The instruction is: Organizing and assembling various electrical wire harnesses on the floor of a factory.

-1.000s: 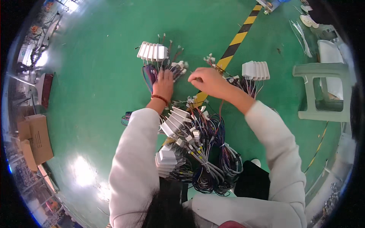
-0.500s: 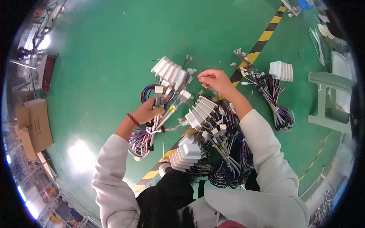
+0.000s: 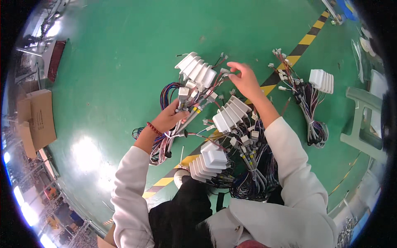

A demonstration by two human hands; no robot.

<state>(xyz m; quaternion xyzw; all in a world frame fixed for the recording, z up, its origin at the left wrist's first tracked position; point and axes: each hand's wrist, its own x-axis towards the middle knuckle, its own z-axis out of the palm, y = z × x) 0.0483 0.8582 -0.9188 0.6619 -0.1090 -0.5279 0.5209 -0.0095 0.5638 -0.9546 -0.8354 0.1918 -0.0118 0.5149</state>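
Note:
My left hand (image 3: pixel 167 118) is closed around a wire harness (image 3: pixel 193 91) held above the floor. The harness has dark, white and coloured wires, yellow-banded grey cables and small white plugs. A ribbed white plastic boot (image 3: pixel 196 68) sits at its far end. My right hand (image 3: pixel 245 80) is beside that end, thumb and forefinger apart, close to a small white connector (image 3: pixel 225 71). Whether they touch it is hard to tell. Nearer to me lie more harnesses (image 3: pixel 252 175) in coils, with a second ribbed boot (image 3: pixel 232 114) and a third ribbed boot (image 3: pixel 209 161) among them.
On the right, another harness (image 3: pixel 308 105) with its ribbed boot (image 3: pixel 321 81) lies on the green floor (image 3: pixel 124 62). A pale green stool (image 3: pixel 353 120) stands beyond it. Black-and-yellow tape (image 3: pixel 307 39) crosses the floor diagonally. An open cardboard box (image 3: pixel 41 120) is at the far left.
In the picture, both hands and the held harness sit further right. My right thumb and forefinger have spread apart beside the connector. My left hand keeps its hold on the harness.

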